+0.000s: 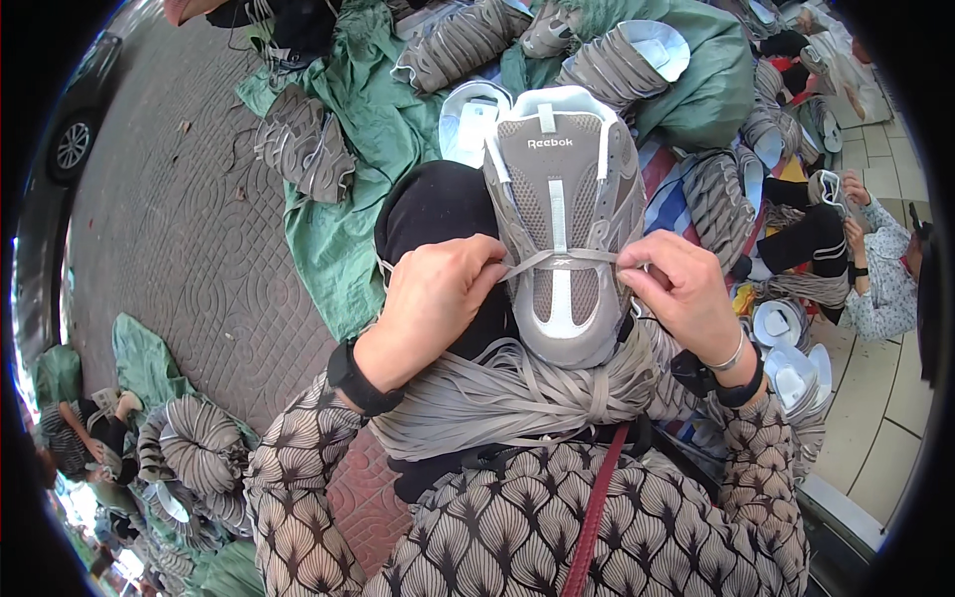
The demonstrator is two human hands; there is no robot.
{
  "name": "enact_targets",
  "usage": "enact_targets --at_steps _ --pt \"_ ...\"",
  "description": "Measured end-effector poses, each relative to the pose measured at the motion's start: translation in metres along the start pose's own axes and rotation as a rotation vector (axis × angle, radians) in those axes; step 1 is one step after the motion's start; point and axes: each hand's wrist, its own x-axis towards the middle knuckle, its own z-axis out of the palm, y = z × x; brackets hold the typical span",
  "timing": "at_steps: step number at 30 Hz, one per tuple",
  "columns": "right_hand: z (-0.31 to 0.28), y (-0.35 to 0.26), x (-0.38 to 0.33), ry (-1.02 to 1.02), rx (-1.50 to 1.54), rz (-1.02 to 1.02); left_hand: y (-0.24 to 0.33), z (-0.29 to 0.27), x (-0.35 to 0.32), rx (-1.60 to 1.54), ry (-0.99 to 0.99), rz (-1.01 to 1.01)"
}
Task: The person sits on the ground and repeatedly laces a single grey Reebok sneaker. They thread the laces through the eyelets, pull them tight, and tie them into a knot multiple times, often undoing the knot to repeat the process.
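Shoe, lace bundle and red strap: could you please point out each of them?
Shoe (558, 214): head view, on the pale strip along its middle.
Lace bundle (507, 400): head view, on its grey strands.
Red strap (598, 509): head view, halfway along its visible length.

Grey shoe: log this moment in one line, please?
left hand: pinching lace; right hand: pinching lace; grey shoe: toe toward person; lace bundle: on lap

A grey shoe upper (572, 189) and, at its six-o'clock end, a bundle of pale laces (497, 406) were borne on the black-clad lap (433, 209). The patterned paving (189, 239) was covered between ten and twelve o'clock by green sheeting (328, 244), on which stacked uppers (303, 149) were laid. At three o'clock, pale tiled flooring (858, 373) was seen beyond the lap.
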Motion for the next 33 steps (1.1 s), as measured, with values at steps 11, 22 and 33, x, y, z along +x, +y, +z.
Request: enact_targets --at_steps 11,22,33 --pt "0.008 0.005 0.002 0.167 0.365 0.141 0.009 0.004 0.006 -0.281 0.074 -0.214" --pt "0.031 0.003 0.011 0.235 0.15 0.065 0.018 0.011 0.009 -0.115 0.145 -0.133" --pt "0.055 0.005 0.011 0.436 -0.239 -0.266 0.019 0.027 0.008 -0.013 0.158 -0.165"
